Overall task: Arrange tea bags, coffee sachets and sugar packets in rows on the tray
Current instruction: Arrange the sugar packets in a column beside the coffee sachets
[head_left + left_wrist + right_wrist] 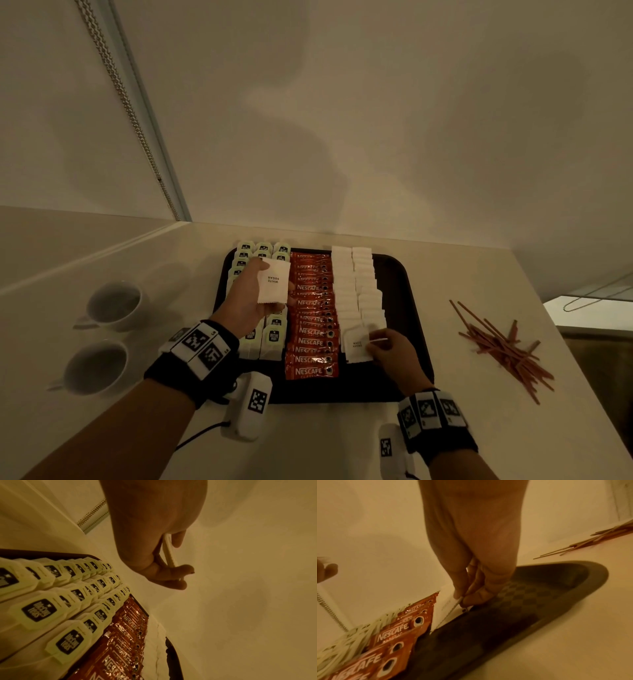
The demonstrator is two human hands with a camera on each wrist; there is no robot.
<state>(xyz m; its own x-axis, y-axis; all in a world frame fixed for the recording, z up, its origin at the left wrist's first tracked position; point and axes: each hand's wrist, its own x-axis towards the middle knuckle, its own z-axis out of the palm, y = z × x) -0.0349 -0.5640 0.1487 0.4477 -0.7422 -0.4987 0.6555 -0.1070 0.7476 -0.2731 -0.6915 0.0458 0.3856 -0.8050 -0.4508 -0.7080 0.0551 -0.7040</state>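
Sugar step in hand, near the end by the look of it: three tea bag rows point(262, 298) filling tray's left side, coffee sachets point(311, 318) overlapped down the middle, sugar packet rows point(358, 287) on the right of the tray point(400, 274).

Right hand point(394, 356) low at near end of sugar rows, thumb and fingertips pinching one sugar packet point(356, 344) by its right edge, packet tilted, lower edge apparently touching tray floor. In right wrist view, fingertips point(459, 595) clamped on thin packet edge just beside the coffee column, checkered tray floor point(522, 599) bare to the right.

Left hand point(253, 298) raised over the tea bag rows, palm toward camera, holding a spare sugar packet stack point(274, 286) upright between thumb and fingers; more than one packet likely, count unclear. In left wrist view, packet edge point(169, 550) seen end-on, gripped, well above tea bags.

Next move, as a guess: lay right packet flat overlapping the last one, keep spacing and edge line even with row, release, then take next packet from left-hand stack. Needs light pinch, no shoving of neighbours.

Risk: nudging coffee column or skewing row.

Two cups point(113, 305) and stirrer pile point(503, 346) on worktop point(342, 438), well apart from tray.
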